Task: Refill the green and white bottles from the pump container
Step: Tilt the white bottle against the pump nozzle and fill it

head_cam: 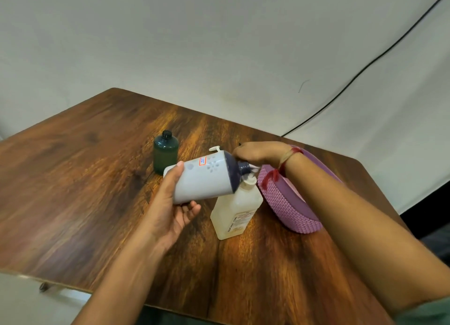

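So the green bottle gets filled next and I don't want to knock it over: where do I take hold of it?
Wrap the green bottle round its straight round body, below the shoulder, coming in from the left as seen. It stands upright, apparently uncapped, and the tilted white bottle crowds its right side.

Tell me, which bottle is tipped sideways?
The white bottle with the dark top, held in the left hand; the green bottle and the pump container stand upright.
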